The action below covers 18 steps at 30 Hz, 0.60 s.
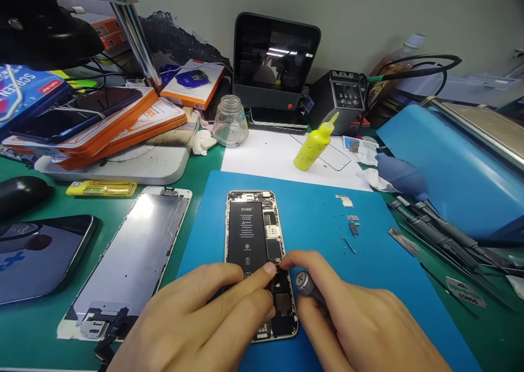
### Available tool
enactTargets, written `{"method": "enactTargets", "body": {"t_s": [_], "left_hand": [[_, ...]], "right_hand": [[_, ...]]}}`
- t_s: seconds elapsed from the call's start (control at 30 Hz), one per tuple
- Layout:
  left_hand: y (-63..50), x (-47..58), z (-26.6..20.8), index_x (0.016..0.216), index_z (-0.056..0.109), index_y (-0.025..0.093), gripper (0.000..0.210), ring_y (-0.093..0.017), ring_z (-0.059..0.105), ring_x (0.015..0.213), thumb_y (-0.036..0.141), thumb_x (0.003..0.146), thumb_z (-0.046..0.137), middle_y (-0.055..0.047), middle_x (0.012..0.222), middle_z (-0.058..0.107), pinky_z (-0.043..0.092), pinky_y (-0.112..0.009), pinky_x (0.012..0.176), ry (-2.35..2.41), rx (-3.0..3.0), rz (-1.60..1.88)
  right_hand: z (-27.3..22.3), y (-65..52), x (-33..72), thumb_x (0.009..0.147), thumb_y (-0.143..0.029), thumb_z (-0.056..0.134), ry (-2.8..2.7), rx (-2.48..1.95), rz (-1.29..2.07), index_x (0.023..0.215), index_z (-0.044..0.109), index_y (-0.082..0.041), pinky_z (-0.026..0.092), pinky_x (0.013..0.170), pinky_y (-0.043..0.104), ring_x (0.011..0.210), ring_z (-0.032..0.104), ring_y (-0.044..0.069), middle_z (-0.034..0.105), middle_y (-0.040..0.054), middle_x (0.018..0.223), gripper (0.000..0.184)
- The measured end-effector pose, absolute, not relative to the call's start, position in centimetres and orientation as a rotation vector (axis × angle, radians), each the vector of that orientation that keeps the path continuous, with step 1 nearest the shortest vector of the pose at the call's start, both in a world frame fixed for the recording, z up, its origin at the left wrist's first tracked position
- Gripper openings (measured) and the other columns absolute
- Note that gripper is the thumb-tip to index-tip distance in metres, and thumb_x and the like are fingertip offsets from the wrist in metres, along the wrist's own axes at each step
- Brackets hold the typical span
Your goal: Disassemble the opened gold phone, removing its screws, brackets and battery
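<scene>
An opened phone (275, 248) lies face up on the blue mat, its black battery (246, 233) and circuit board showing. My left hand (204, 312) reaches over its lower half with fingers stretched out, one fingertip touching beside the battery's right edge. The left thumb is out of sight. My right hand (360, 312) holds a dark screwdriver (303, 282) tucked in the palm, its cross-marked end pointing up. The right index fingertip touches the phone's inner right side, close to the left fingertip. Small metal parts (352, 227) and tiny screws lie right of the phone.
A detached phone screen (131, 257) lies left of the blue mat (319, 208), near a yellow lighter (101, 189) and a dark phone (45, 257). Behind are a glass jar (231, 122), a yellow bottle (314, 145) and a black-framed display (276, 55). Several tweezers (446, 235) lie right.
</scene>
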<state>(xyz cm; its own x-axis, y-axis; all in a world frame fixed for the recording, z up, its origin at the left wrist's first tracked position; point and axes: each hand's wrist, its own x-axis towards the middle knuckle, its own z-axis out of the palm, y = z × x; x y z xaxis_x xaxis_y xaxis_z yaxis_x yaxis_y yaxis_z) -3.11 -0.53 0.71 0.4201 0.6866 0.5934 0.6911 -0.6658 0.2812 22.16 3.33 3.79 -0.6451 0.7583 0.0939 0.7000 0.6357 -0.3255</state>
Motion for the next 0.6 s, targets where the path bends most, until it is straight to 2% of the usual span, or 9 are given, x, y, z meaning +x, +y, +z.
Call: {"method": "enactTargets", "body": {"t_s": [0.2, 0.33, 0.47, 0.6], "left_hand": [[-0.5, -2.3, 1.0, 0.116, 0.07, 0.023, 0.033, -0.011, 0.082, 0.101, 0.031, 0.128, 0.04, 0.005, 0.124, 0.091, 0.064, -0.018, 0.093, -1.438, -2.544, -1.291], [0.1, -2.8, 1.6, 0.118, 0.075, 0.021, 0.023, -0.013, 0.084, 0.097, 0.026, 0.124, 0.054, 0.005, 0.126, 0.09, 0.067, -0.02, 0.09, -1.348, -2.683, -1.247], [0.0, -3.1, 1.5, 0.119, 0.077, 0.02, 0.022, -0.015, 0.083, 0.097, 0.02, 0.122, 0.055, 0.005, 0.127, 0.089, 0.069, -0.023, 0.089, -1.373, -2.725, -1.252], [-0.2, -2.8, 1.4, 0.125, 0.077, 0.019, 0.025, -0.017, 0.082, 0.094, 0.016, 0.122, 0.052, 0.002, 0.113, 0.089, 0.07, -0.026, 0.084, -1.398, -2.702, -1.246]], "right_hand": [[4.4, 3.8, 21.9, 0.112, -0.012, 0.04, -2.665, -1.149, 0.231, 0.119, 0.05, -0.029, 0.052, 0.041, 0.031, 0.051, 0.075, 0.015, 0.075, -0.0098, 0.073, 0.021], [4.9, 3.9, 21.8, 0.113, -0.013, 0.041, -2.655, -1.162, 0.242, 0.125, 0.055, -0.028, 0.056, 0.046, 0.028, 0.055, 0.077, 0.016, 0.078, -0.0091, 0.077, 0.024], [5.4, 4.3, 21.6, 0.114, -0.015, 0.042, -2.679, -1.278, 0.401, 0.12, 0.061, -0.027, 0.056, 0.053, 0.026, 0.063, 0.081, 0.017, 0.08, -0.0051, 0.082, 0.024], [5.9, 4.9, 21.1, 0.116, -0.022, 0.038, -2.615, -1.439, 0.649, 0.113, 0.063, -0.028, 0.054, 0.056, 0.028, 0.068, 0.08, 0.018, 0.079, -0.0037, 0.083, 0.026]]}}
